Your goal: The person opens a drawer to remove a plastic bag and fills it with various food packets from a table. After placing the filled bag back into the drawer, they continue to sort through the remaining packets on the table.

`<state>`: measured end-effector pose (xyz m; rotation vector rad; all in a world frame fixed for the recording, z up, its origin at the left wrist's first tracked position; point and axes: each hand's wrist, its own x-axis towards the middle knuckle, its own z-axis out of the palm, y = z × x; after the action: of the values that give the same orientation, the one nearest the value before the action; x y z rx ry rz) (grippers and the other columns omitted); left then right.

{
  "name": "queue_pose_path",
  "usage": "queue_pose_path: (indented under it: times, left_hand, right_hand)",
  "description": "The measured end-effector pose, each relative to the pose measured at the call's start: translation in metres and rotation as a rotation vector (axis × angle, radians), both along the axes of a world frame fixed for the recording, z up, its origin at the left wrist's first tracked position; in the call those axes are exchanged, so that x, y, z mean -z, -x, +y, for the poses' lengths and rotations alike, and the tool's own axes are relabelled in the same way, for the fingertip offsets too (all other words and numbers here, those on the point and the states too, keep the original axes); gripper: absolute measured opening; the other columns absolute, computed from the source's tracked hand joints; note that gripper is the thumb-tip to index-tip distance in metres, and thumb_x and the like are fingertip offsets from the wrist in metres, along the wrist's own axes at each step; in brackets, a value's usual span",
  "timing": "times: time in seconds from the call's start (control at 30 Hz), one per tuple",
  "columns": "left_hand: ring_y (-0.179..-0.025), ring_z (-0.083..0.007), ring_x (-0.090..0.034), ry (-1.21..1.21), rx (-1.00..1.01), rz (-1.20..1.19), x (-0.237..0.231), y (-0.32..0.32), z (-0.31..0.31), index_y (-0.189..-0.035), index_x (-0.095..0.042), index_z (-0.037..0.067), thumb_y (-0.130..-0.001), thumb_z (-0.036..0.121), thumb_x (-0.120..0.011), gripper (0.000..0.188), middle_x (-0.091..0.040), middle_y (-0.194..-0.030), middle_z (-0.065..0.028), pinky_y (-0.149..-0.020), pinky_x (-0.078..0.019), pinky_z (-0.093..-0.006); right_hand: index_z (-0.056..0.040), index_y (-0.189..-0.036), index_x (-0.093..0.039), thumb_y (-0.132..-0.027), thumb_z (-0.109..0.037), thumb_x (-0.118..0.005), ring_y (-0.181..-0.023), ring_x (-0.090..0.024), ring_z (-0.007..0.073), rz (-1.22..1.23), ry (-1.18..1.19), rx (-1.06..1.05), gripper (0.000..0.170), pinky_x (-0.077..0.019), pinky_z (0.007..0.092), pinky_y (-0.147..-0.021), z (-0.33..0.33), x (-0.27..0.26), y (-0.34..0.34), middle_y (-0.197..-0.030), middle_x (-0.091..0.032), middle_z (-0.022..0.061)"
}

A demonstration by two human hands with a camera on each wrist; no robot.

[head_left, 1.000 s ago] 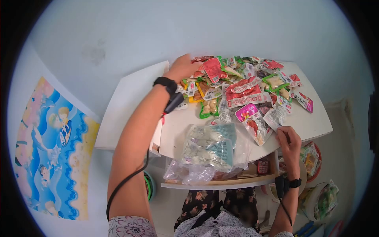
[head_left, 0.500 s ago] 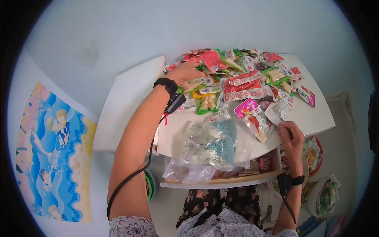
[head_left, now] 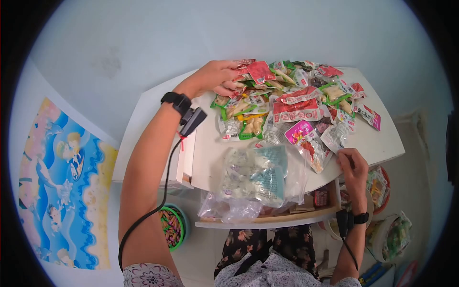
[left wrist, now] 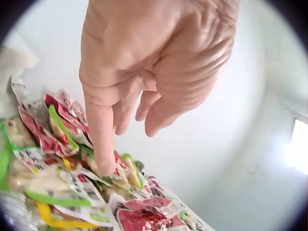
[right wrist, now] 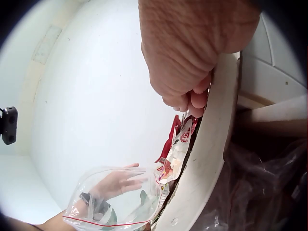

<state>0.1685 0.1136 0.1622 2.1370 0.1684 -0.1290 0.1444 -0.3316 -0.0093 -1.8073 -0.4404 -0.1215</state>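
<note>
My left hand (head_left: 222, 76) reaches over the back left of a heap of small sealed snack packets (head_left: 296, 107). In the left wrist view its fingers (left wrist: 101, 139) are extended loosely, the nearest fingertip right at the packets. A red packet (head_left: 261, 72) lies beside that hand. At the table's front right edge, my right hand (head_left: 353, 167) pinches the corner of a silvery clear packet (head_left: 334, 137) between curled fingers. Left of it lies a pink-and-white packet (head_left: 308, 143). A large clear zip bag (head_left: 253, 174) with teal-printed packs inside rests at the table's front.
Below the white table (head_left: 203, 165) a drawer (head_left: 267, 224) stands pulled out with clear plastic in it. A green-rimmed bucket (head_left: 184, 229) of small wrapped pieces is on the floor at left. Containers of packets, including a white bucket (head_left: 377, 246), stand at right.
My left hand first came forward over the packets, shifting some at the left side of the heap, then went back to the rear left. My right hand has stayed nearly still.
</note>
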Motion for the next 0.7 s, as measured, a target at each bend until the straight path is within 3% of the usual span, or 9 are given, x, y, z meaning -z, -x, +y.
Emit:
queue_pose_path:
  times: [0.13, 0.27, 0.37, 0.47, 0.57, 0.6, 0.7]
  left_hand:
    - [-0.111, -0.0278, -0.066, -0.285, -0.221, 0.094, 0.01, 0.021, 0.046, -0.155, -0.046, 0.0, -0.101, 0.014, -0.055, 0.056, -0.061, -0.135, -0.0186, -0.089, -0.0654, -0.0407]
    - [-0.113, -0.0277, -0.065, -0.275, -0.367, 0.096, 0.02, 0.025, 0.058, -0.155, -0.046, 0.0, -0.097, 0.006, -0.049, 0.058, -0.061, -0.133, -0.0182, -0.087, -0.065, -0.0391]
    - [-0.109, -0.0332, -0.071, -0.525, -0.355, -0.011, 0.036, 0.009, 0.072, -0.146, -0.056, -0.001, -0.092, 0.003, -0.051, 0.054, -0.065, -0.133, -0.0265, -0.082, -0.063, -0.0405]
    - [-0.114, -0.0371, -0.071, -0.767, -0.191, 0.022, 0.045, -0.004, 0.082, -0.143, -0.057, -0.001, -0.093, 0.004, -0.05, 0.051, -0.065, -0.134, -0.0308, -0.089, -0.0592, -0.0432]
    - [-0.124, -0.0391, -0.065, -1.068, -0.086, 0.225, 0.053, -0.023, 0.077, -0.138, -0.061, 0.0, -0.096, 0.009, -0.052, 0.044, -0.065, -0.133, -0.0303, -0.099, -0.0545, -0.0469]
    - [-0.131, -0.0383, -0.06, -1.008, -0.176, 0.228, 0.059, -0.025, 0.075, -0.133, -0.066, 0.003, -0.097, 0.012, -0.053, 0.039, -0.059, -0.146, -0.0233, -0.108, -0.0494, -0.0475]
    - [-0.136, -0.0334, -0.057, -1.208, 0.063, 0.142, 0.078, -0.036, 0.087, -0.149, -0.053, 0.005, -0.098, 0.016, -0.061, 0.054, -0.042, -0.163, -0.0174, -0.108, -0.0506, -0.0453]
  right_hand:
    - [0.0025, -0.104, -0.067, -0.101, -0.002, -0.065, -0.08, -0.063, 0.0081, 0.003, 0.015, 0.01, 0.007, -0.0498, 0.0244, -0.072, 0.001, 0.001, 0.0, -0.086, -0.068, 0.0024]
    - [0.0008, -0.104, -0.068, -0.102, -0.005, -0.063, -0.074, -0.055, 0.0066, -0.012, 0.021, 0.003, 0.008, -0.0436, 0.0238, -0.066, 0.0, -0.001, 0.002, -0.083, -0.064, 0.0006]
    - [0.0016, -0.104, -0.068, -0.101, -0.003, -0.063, -0.074, -0.056, 0.0068, -0.021, 0.005, 0.0, 0.007, -0.0446, 0.0237, -0.068, 0.002, 0.0, 0.0, -0.083, -0.065, 0.0009]
    - [0.0031, -0.102, -0.067, -0.099, 0.0, -0.064, -0.078, -0.062, 0.0075, 0.025, 0.013, -0.008, 0.005, -0.0486, 0.0238, -0.072, 0.0, -0.003, 0.001, -0.084, -0.066, 0.0019]
    - [0.0036, -0.103, -0.067, -0.099, 0.001, -0.064, -0.078, -0.063, 0.0079, 0.024, 0.021, -0.013, 0.006, -0.0492, 0.024, -0.072, -0.002, -0.003, 0.0, -0.085, -0.067, 0.0024]
    - [0.0037, -0.103, -0.067, -0.098, 0.001, -0.064, -0.078, -0.063, 0.0081, 0.017, 0.025, -0.014, 0.006, -0.0494, 0.0241, -0.072, -0.002, -0.003, 0.0, -0.085, -0.067, 0.0027]
    - [0.004, -0.104, -0.068, -0.098, 0.002, -0.064, -0.079, -0.064, 0.0087, 0.01, 0.036, -0.012, 0.007, -0.0501, 0.0244, -0.071, -0.001, -0.005, 0.0, -0.086, -0.068, 0.0036]
